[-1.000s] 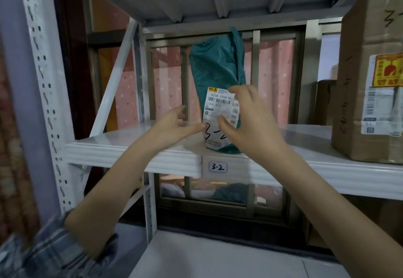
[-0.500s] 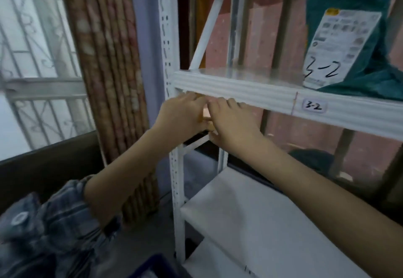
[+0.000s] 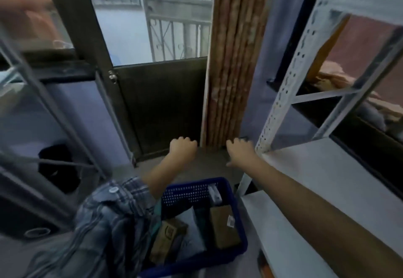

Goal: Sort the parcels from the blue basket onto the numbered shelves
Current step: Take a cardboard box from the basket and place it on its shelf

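Nearest, a blue basket [image 3: 235, 223] is seen on the floor, with brown parcels [image 3: 224, 226] lying inside it. To its right, white shelves [image 3: 327, 190] are set. Farther off, the left hand [image 3: 182, 148] and right hand [image 3: 238, 150] are held out empty, fingers loosely curled, before a curtain [image 3: 231, 59].

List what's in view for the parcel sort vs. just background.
Job:
blue basket
brown box parcel in it
second cardboard parcel in it
white shelf
left hand, right hand, both empty

Background:
curtain
dark door panel
window grille
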Demonstrator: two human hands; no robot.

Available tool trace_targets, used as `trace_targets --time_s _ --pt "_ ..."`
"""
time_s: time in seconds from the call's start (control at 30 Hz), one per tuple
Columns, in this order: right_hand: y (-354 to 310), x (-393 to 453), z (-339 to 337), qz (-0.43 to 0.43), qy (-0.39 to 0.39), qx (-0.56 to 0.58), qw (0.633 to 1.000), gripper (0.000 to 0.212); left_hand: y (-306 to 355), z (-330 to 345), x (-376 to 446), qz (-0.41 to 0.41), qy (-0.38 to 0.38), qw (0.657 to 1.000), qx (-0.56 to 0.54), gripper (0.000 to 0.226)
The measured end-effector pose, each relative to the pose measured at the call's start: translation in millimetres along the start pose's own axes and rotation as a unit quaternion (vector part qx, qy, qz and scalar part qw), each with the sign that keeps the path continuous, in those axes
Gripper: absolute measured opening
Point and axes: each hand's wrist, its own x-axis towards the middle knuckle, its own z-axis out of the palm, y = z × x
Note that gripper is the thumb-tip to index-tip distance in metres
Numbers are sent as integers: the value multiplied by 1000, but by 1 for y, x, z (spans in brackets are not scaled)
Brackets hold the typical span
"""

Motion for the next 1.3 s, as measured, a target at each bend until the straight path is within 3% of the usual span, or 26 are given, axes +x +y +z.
trace_targets --time_s 0.2,0.47,0.57,0.67,0.77,0.97,1.13,1.3 --pt "-71 35 108 -20 -154 -27 987 56 -66 141 -19 -94 -184 978 -14 53" --pt "-153 73 199 -86 -241 -4 967 56 -107 259 -22 -119 -260 958 -23 42" --pt "-175 83 236 -102 -292 12 951 69 -110 296 -17 -129 -317 939 -30 55" --pt "-190 100 278 -102 -323 43 940 65 -111 346 -13 -128 -358 923 -51 85" --pt "-192 121 327 -88 -327 64 939 58 -115 403 -11 -145 -357 918 -94 82" --pt "-195 155 442 -71 -344 78 933 68 -126 521 -1 -138 -363 914 -116 66" --pt "-215 165 534 -34 -393 151 906 72 -139 605 16 -154 -353 917 -102 90" --pt "-242 163 597 6 -401 274 874 62 -119 662 40 -206 -305 915 -166 119"
